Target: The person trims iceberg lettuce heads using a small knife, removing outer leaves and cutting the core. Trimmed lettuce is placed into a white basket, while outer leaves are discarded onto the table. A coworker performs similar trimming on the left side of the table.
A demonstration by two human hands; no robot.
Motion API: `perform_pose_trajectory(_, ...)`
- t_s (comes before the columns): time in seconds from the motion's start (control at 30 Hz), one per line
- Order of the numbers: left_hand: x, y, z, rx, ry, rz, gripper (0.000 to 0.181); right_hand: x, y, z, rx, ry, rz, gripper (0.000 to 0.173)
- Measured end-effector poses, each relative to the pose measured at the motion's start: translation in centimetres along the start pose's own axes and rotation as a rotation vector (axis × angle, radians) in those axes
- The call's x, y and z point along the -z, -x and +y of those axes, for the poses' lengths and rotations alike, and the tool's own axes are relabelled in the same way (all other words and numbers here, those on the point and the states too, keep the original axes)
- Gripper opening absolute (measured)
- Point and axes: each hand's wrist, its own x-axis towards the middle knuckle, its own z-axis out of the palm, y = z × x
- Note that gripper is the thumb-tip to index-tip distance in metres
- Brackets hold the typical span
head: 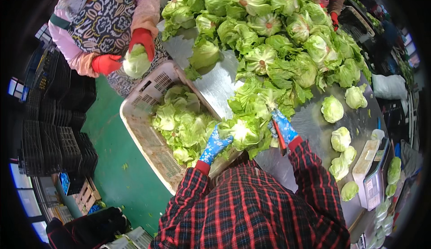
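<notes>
My left hand, in a blue flowered glove, grips the left side of a lettuce head at the table's near edge. Its loose outer leaves spread around it. In my right hand, gloved alike, is a red-handled tool, apparently a knife; its blade cannot be made out. That hand is beside the leaves to the right of the head. Below my left hand stands a white plastic crate holding loose lettuce leaves. A large heap of lettuce heads covers the far part of the metal table.
Several trimmed lettuce heads lie along the table's right side, near a weighing scale. Across the crate, a person in red gloves holds a lettuce head. Another person's red glove is beyond the heap. Stacked black crates stand at left.
</notes>
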Motion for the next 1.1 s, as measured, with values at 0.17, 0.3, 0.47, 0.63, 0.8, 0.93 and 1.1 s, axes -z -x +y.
perform_pose_trajectory(0.17, -3.3, 0.5, -1.9, -0.015, 0.343, 0.199, 0.067, -3.8, 1.2, 4.0, 0.393, 0.473, 0.210, 0.085)
perform_pose_trajectory(0.3, -2.5, -1.0, -0.8, 0.090, 0.660, 0.226, 0.051, -4.0, 0.2, 6.9, 0.573, 0.469, 0.284, 0.098)
perform_pose_trajectory(0.47, -0.8, 0.6, -2.1, 0.059, 0.171, 0.464, 0.089, -5.8, 2.2, 4.8, 0.278, 0.360, 0.305, 0.099)
perform_pose_trajectory(0.63, -4.9, 2.8, -2.0, -0.149, -0.301, 0.393, 0.095, -5.7, 2.9, 6.6, 0.506, 0.785, 0.223, 0.086)
perform_pose_trajectory(0.8, -3.2, 1.3, 1.2, 0.041, 0.407, 0.199, 0.088, -0.4, 0.7, -0.3, 0.221, 0.351, 0.236, 0.075)
perform_pose_trajectory(0.93, -3.4, 0.3, 1.5, -0.033, 0.493, 0.171, 0.083, -3.8, 3.7, -3.2, 0.383, 0.808, 0.079, 0.061)
perform_pose_trajectory(1.1, -4.7, -0.8, 1.5, -0.140, 0.149, 0.298, 0.082, -5.0, 3.6, -1.8, 0.472, 0.965, -0.255, 0.055)
